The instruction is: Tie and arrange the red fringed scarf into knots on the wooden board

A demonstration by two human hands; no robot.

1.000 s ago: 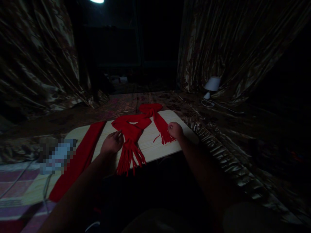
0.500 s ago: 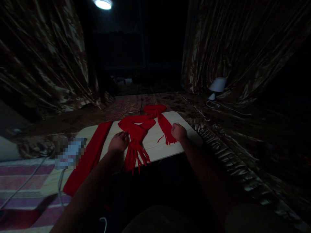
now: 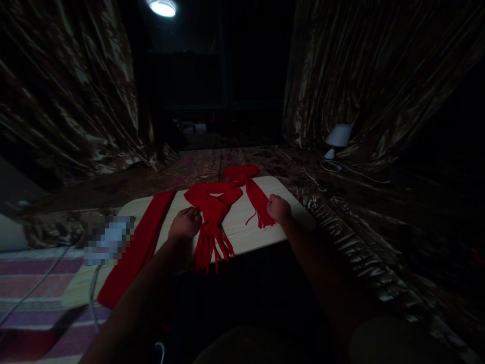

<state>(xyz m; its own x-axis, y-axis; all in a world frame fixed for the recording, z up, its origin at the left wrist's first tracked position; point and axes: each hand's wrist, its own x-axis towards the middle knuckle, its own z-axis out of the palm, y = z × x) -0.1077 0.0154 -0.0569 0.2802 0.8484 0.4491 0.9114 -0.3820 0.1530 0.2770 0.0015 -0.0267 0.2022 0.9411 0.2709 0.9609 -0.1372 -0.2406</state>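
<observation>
A red fringed scarf (image 3: 214, 207) lies in loose bends on a pale wooden board (image 3: 242, 237). One fringed end hangs over the board's near edge; the other points toward my right hand. My left hand (image 3: 185, 222) rests at the left edge of the near end, fingers curled in. Whether cloth is pinched there is too dark to see. Curled into a fist, my right hand (image 3: 279, 208) sits against the right side of the other fringed end, its grip hidden. Left of my left hand lies a folded red cloth (image 3: 140, 247).
A blurred-out flat object (image 3: 109, 240) with a cable lies at the board's left. Striped fabric (image 3: 34, 283) spreads below it. A small white lamp (image 3: 338, 136) with a cord stands at the right back. Patterned curtains (image 3: 68, 91) frame a dark window.
The view has shifted very slightly. Both hands and the scarf stay where they were.
</observation>
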